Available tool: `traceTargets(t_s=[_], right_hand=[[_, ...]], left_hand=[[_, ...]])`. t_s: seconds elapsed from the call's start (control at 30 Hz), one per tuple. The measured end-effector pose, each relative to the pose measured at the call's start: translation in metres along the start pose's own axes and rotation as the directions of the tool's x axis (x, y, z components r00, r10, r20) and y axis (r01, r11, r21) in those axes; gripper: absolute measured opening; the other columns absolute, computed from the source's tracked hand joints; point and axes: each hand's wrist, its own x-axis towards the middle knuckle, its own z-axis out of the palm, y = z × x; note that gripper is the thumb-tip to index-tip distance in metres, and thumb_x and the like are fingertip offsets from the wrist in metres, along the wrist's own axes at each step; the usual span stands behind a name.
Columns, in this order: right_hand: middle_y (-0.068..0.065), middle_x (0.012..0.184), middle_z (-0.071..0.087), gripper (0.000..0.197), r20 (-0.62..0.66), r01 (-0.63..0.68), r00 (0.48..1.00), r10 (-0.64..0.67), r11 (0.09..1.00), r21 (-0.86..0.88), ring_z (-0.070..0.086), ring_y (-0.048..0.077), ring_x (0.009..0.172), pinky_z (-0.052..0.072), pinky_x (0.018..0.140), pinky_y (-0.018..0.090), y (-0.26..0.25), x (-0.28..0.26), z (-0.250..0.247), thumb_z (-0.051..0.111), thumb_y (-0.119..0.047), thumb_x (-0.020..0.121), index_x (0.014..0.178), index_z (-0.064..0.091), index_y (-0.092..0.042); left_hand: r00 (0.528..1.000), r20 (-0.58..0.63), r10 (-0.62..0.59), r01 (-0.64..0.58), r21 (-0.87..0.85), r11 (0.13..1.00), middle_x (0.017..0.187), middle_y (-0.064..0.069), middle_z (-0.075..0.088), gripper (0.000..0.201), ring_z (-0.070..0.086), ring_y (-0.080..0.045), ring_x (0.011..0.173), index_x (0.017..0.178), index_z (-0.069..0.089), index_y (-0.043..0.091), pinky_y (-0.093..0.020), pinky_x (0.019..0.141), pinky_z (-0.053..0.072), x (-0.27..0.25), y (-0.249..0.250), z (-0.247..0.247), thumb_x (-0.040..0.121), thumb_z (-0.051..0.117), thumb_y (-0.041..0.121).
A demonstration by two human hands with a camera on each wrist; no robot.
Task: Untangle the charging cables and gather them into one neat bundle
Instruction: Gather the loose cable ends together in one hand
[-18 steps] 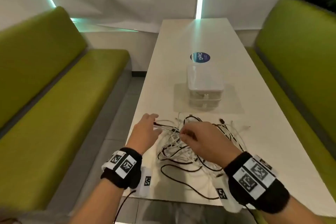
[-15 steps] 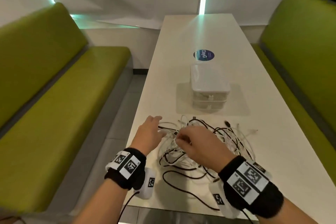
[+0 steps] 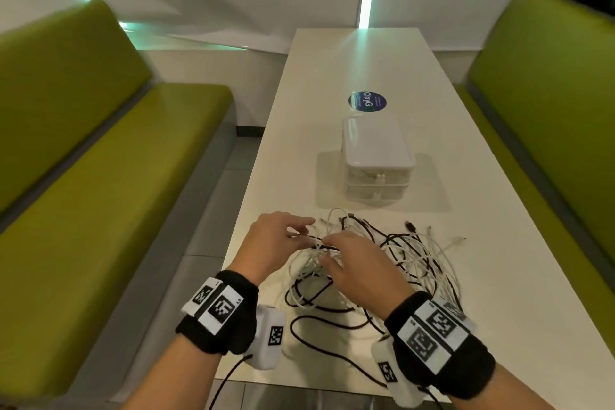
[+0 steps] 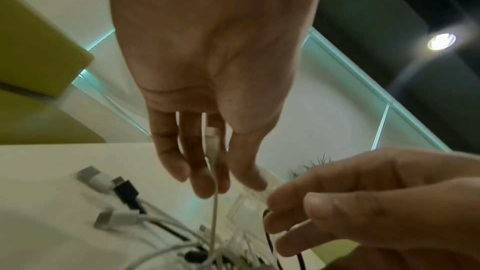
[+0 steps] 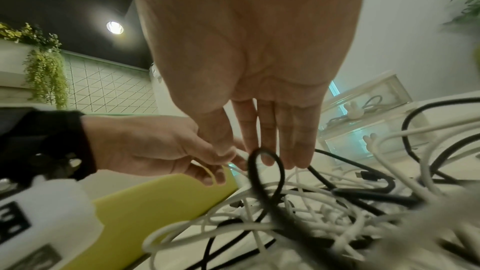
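Observation:
A tangle of white and black charging cables (image 3: 409, 260) lies on the white table (image 3: 332, 60) near its front edge. Both hands work at the tangle's left side, almost touching. My left hand (image 3: 306, 231) points its fingers down and pinches a white cable (image 4: 214, 213), whose plug sits between the fingers and thumb. My right hand (image 3: 327, 245) curls its fingers into the pile and pinches a black cable (image 4: 267, 216). In the right wrist view a black loop (image 5: 253, 174) stands in front of its fingertips (image 5: 267, 159). The palms hide the strands beneath them.
A stacked clear drawer box (image 3: 377, 160) stands behind the tangle, with a round blue sticker (image 3: 367, 101) beyond it. Green benches flank the table on the left (image 3: 100, 193) and right (image 3: 549, 110). Loose plugs (image 4: 96, 178) lie by my left hand.
My two hands have drawn closer together over the left side of the tangle, and a strand there now lifts slightly between them. The rest of the pile lies as before.

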Motion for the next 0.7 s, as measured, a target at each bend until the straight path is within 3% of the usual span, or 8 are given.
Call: traceTargets(t_s=[0.13, 0.23, 0.33, 0.43, 0.53, 0.57, 0.67, 0.7], right_hand=[[0.001, 0.128, 0.059, 0.038, -0.004, 0.014, 1.0, -0.014, 1.0, 0.003, 0.055, 0.019, 0.117, 0.044, 0.097, 0.034, 0.0, -0.01, 0.001, 0.047, -0.034, 0.098, 0.133, 0.053, -0.021], [-0.001, 0.13, 0.058, 0.042, -0.072, -0.001, 0.997, 0.008, 0.996, 0.091, 0.056, 0.017, 0.116, 0.044, 0.096, 0.031, 0.005, -0.012, -0.001, 0.051, -0.03, 0.097, 0.139, 0.048, -0.023], [-0.001, 0.132, 0.057, 0.045, -0.157, 0.003, 0.987, 0.032, 0.976, 0.218, 0.058, 0.016, 0.114, 0.047, 0.097, 0.036, 0.007, -0.011, 0.0, 0.052, -0.03, 0.096, 0.141, 0.044, -0.029], [-0.001, 0.125, 0.061, 0.036, -0.15, 0.014, 0.988, 0.034, 0.951, 0.309, 0.063, 0.015, 0.103, 0.051, 0.092, 0.039, 0.001, -0.007, 0.002, 0.052, -0.036, 0.097, 0.131, 0.052, -0.024], [-0.003, 0.089, 0.07, 0.029, -0.153, 0.023, 0.987, 0.046, 0.907, 0.421, 0.066, 0.015, 0.086, 0.052, 0.087, 0.043, -0.008, 0.002, 0.002, 0.044, -0.036, 0.101, 0.096, 0.065, -0.015], [-0.004, 0.08, 0.069, 0.031, -0.17, 0.02, 0.983, 0.07, 0.881, 0.473, 0.067, 0.015, 0.081, 0.052, 0.087, 0.045, -0.01, 0.005, 0.0, 0.042, -0.033, 0.102, 0.09, 0.064, -0.014], [-0.002, 0.077, 0.069, 0.028, -0.242, 0.086, 0.963, 0.118, 0.717, 0.691, 0.068, 0.016, 0.074, 0.056, 0.081, 0.044, -0.014, 0.009, -0.012, 0.043, -0.022, 0.102, 0.091, 0.06, -0.003], [-0.001, 0.074, 0.068, 0.027, -0.233, 0.11, 0.966, 0.109, 0.642, 0.759, 0.069, 0.02, 0.072, 0.056, 0.079, 0.045, -0.016, 0.006, -0.017, 0.045, -0.018, 0.102, 0.091, 0.059, 0.002]], left_hand=[[0.998, -0.062, 0.001, -0.012, -0.176, 0.984, 0.081, 0.01, 0.074, 0.018, 0.067, 0.003, 0.076, 0.096, 0.077, 0.023, -0.016, 0.08, 0.05, -0.001, 0.012, 0.01, 0.08, 0.077, 0.016], [1.0, -0.028, 0.012, -0.023, -0.441, 0.897, 0.086, 0.001, 0.076, 0.032, 0.072, -0.009, 0.082, 0.107, 0.073, 0.011, -0.023, 0.083, 0.055, -0.01, 0.02, 0.011, 0.078, 0.075, 0.0], [0.994, -0.072, 0.081, -0.107, -0.589, 0.801, 0.091, -0.006, 0.076, 0.031, 0.072, -0.018, 0.082, 0.11, 0.07, 0.008, -0.024, 0.078, 0.055, -0.02, 0.038, 0.004, 0.083, 0.067, -0.006], [0.977, -0.131, 0.167, -0.212, -0.644, 0.735, 0.091, -0.003, 0.076, 0.022, 0.07, -0.013, 0.087, 0.103, 0.072, 0.011, -0.022, 0.083, 0.052, -0.029, 0.064, -0.011, 0.087, 0.063, -0.001], [0.956, -0.173, 0.237, -0.293, -0.625, 0.724, 0.083, 0.004, 0.073, 0.018, 0.067, -0.006, 0.089, 0.093, 0.071, 0.013, -0.015, 0.085, 0.047, -0.034, 0.085, -0.024, 0.095, 0.053, 0.014], [0.951, -0.179, 0.251, -0.307, -0.619, 0.723, 0.076, 0.006, 0.07, 0.023, 0.065, -0.006, 0.082, 0.088, 0.07, 0.014, -0.019, 0.086, 0.048, -0.034, 0.088, -0.026, 0.098, 0.049, 0.019], [0.951, -0.183, 0.251, -0.303, -0.721, 0.623, 0.059, 0.007, 0.047, 0.034, 0.049, -0.014, 0.062, 0.08, 0.063, 0.014, -0.049, 0.085, 0.048, -0.036, 0.087, -0.026, 0.1, 0.041, 0.031], [0.951, -0.201, 0.236, -0.305, -0.751, 0.586, 0.057, 0.007, 0.041, 0.035, 0.044, -0.014, 0.058, 0.079, 0.062, 0.015, -0.05, 0.08, 0.046, -0.036, 0.086, -0.027, 0.099, 0.042, 0.036]])
